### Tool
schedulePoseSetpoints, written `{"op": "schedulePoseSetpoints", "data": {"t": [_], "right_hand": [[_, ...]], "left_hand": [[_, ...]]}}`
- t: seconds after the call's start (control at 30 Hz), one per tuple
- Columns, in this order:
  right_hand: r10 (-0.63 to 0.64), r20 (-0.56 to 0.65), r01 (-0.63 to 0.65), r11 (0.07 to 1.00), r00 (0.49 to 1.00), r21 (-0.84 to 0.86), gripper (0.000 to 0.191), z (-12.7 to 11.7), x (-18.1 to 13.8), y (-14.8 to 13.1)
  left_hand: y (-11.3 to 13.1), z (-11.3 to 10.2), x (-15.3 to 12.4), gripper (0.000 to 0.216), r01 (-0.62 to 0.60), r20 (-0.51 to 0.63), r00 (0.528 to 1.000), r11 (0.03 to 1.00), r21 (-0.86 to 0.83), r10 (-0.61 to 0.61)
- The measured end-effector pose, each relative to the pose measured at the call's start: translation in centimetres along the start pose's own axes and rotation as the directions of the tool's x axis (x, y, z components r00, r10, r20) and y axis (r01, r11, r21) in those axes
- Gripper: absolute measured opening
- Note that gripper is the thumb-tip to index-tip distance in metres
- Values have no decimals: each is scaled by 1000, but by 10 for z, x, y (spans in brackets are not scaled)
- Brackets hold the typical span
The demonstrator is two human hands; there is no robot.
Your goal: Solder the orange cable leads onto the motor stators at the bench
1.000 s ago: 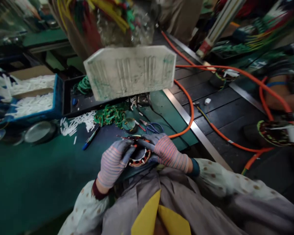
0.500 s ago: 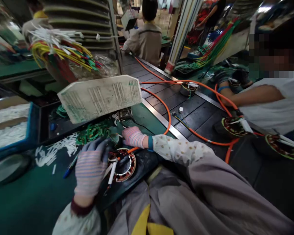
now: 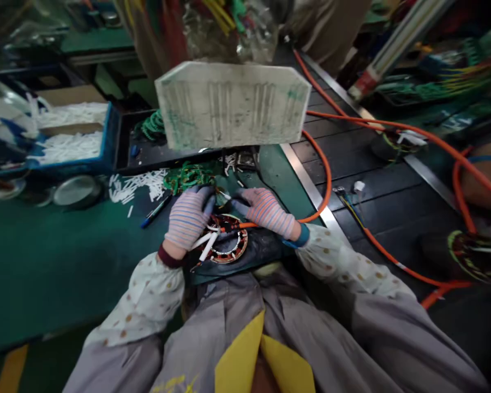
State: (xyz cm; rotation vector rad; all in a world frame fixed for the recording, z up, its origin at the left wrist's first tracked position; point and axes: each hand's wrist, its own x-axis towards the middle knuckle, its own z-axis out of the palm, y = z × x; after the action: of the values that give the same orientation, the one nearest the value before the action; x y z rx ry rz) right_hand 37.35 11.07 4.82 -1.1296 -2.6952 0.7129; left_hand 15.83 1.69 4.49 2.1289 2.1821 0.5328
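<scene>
A round motor stator (image 3: pixel 229 246) with copper windings and white sleeved leads lies on a dark pad at the near edge of the green bench (image 3: pixel 57 262). My left hand (image 3: pixel 188 215), in a striped glove, rests on its left rim with fingers curled over the far side. My right hand (image 3: pixel 264 210), also gloved, sits at the stator's upper right, fingers closed toward the left hand's fingertips. What the fingertips pinch is too small to make out. An orange cable (image 3: pixel 323 185) runs from the stator out to the right.
A tilted white board (image 3: pixel 233 103) hangs over the bench. Behind it lie green wire bundles (image 3: pixel 188 177), loose white sleeves (image 3: pixel 135 188), a blue pen (image 3: pixel 155 210), a blue bin (image 3: pixel 69 144) and a metal lid (image 3: pixel 76 191). Another stator (image 3: pixel 477 256) and a co-worker's arm (image 3: pixel 480 180) are at right.
My right hand came back from the green wires to the stator's top edge. My left hand shifted up onto the rim. The view tilted down again, off the people behind.
</scene>
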Motion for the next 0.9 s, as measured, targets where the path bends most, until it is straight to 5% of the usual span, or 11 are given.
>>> {"op": "schedulePoseSetpoints", "data": {"t": [0.4,0.57,0.73,0.9], "right_hand": [[-10,141,31,988,990,-149,33,-16,-26,12],[26,22,-24,996,999,-85,38,-10,-17,30],[-3,-7,4,983,1000,184,38,0,-17,54],[35,-29,-24,950,999,312,37,10,-6,72]], "left_hand": [[9,0,1,38,24,32,999,999,47,-25],[12,-1,4,41,41,39,998,999,31,-42],[7,-28,-21,44,-43,-117,993,983,-180,22],[16,-57,-52,37,10,113,991,809,-588,69]]}}
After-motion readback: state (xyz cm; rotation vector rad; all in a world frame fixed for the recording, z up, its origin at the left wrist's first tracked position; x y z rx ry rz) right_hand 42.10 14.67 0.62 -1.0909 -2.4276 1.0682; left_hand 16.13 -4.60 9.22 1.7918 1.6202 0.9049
